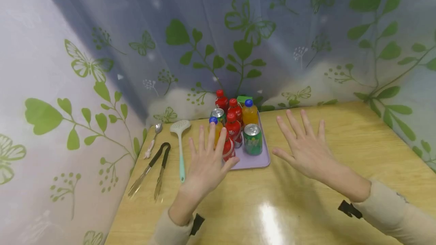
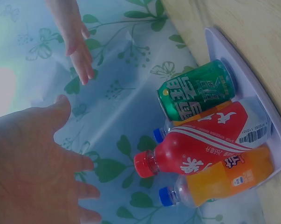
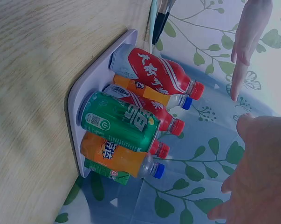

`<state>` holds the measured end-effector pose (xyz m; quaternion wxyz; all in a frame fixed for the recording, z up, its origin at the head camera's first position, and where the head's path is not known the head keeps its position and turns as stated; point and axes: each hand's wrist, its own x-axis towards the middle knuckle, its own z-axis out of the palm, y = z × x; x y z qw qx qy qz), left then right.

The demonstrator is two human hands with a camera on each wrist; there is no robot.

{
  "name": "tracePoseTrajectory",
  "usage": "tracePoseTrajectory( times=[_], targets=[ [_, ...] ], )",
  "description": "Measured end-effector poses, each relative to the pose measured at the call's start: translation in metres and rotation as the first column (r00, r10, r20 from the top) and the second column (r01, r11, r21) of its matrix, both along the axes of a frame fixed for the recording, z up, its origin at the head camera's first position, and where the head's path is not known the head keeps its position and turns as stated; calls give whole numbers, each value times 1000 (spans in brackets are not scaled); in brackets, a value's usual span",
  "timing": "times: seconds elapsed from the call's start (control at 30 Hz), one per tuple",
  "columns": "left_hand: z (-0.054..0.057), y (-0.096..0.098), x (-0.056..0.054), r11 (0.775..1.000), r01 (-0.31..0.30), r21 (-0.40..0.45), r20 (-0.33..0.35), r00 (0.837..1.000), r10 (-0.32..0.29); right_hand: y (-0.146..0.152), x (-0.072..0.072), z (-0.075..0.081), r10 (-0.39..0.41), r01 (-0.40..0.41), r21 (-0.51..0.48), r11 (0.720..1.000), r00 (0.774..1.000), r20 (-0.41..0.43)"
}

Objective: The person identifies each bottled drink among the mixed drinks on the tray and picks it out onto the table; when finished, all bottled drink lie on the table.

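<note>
Both hands are held up with fingers spread and nothing in them. My left hand [image 1: 206, 165] overlaps the front left of a light purple tray [image 1: 253, 165] in the head view, while my right hand [image 1: 304, 148] is to the right of it. On the tray stand several red-labelled cola bottles [image 1: 233, 129] with red caps and two orange soda bottles [image 1: 250, 113] with blue caps. A green soda can [image 1: 253, 141] is at the front right corner; another can [image 1: 218, 114] is at the back left. A small green carton [image 3: 105, 171] stands behind an orange bottle.
Left of the tray lie a slotted turner [image 1: 180, 127] with a mint handle, black-and-steel tongs [image 1: 160, 162] and a small spoon [image 1: 154, 139]. A leaf-and-butterfly patterned curtain [image 1: 204, 67] borders the wooden table [image 1: 245, 214] at the back and left.
</note>
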<state>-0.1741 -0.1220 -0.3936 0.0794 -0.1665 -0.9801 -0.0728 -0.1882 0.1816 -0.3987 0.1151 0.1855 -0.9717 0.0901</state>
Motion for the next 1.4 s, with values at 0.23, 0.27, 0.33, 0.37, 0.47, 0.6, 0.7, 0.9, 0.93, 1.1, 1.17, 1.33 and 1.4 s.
tracePoseTrajectory(
  times=[0.23, 0.27, 0.33, 0.37, 0.47, 0.6, 0.7, 0.9, 0.93, 1.1, 1.17, 1.33, 1.4],
  targets=[
    [7, -11, -8, 976, -29, 217, -17, 999, 33, 1, -17, 1, 8, -9, -6, 1000, 998, -58],
    [8, -16, -12, 957, -50, 287, -4, 999, 53, 2, -22, -1, 12, -14, -21, 1000, 997, -76],
    [6, -26, -25, 905, -94, 415, 32, 996, 89, 3, -33, -5, 22, -28, -71, 997, 996, -91],
    [4, -31, -32, 876, -114, 469, 55, 994, 100, 3, -39, -7, 26, -36, -107, 994, 996, -90],
    [-9, -46, -55, 798, -190, 572, 152, 980, 125, 6, -59, -14, 38, -45, -243, 969, 999, -34],
    [-35, -57, -84, 758, -260, 598, 254, 959, 128, 8, -85, -20, 79, -45, -442, 896, 995, 60],
    [-56, -58, -101, 764, -298, 572, 318, 939, 128, 10, -102, -23, 126, -53, -545, 837, 987, 96],
    [-81, -54, -117, 756, -372, 538, 433, 892, 131, 7, -125, -27, 171, -26, -653, 757, 972, 160],
    [-83, -54, -118, 746, -382, 545, 450, 884, 124, 6, -128, -28, 171, -17, -663, 748, 971, 168],
    [-90, -52, -123, 747, -389, 539, 462, 878, 124, -4, -143, -28, 167, 22, -706, 708, 966, 197],
    [-93, -51, -125, 750, -391, 534, 467, 876, 124, -9, -148, -29, 179, 30, -727, 686, 962, 208],
    [-101, -49, -126, 739, -394, 547, 486, 868, 103, -18, -158, -33, 228, 61, -791, 608, 941, 248],
    [-103, -48, -126, 739, -391, 549, 491, 866, 94, -21, -161, -36, 232, 83, -799, 596, 934, 271]
  ],
)
